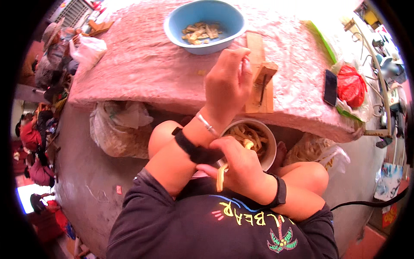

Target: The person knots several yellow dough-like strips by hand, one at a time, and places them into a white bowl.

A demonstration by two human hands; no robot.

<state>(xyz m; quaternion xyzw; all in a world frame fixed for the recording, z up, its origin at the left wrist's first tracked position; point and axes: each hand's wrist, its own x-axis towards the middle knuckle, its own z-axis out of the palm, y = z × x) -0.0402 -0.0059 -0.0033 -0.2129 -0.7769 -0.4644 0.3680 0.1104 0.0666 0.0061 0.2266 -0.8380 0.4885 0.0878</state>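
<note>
My left hand (230,84) is raised over the near edge of the pink-covered table, its fingers curled closed. What lies inside them, if anything, is hidden. Just to its right is a wooden board (255,43) bearing an upright wooden block (266,71) and a thin dark metal piece (262,90). Lower down, close to my body, my right hand (243,166) grips a pale yellow strip (220,178), whose ends show on both sides of the fingers. Partly behind that hand stands a white bucket (272,151) of similar yellowish strips (256,138).
A blue basin (172,30) with some strips stands farther back on the table (142,56). At right lie a dark phone (330,87) and a red plastic bag (351,86). Filled plastic bags (118,129) sit under the table edge. Other people (51,56) are at far left.
</note>
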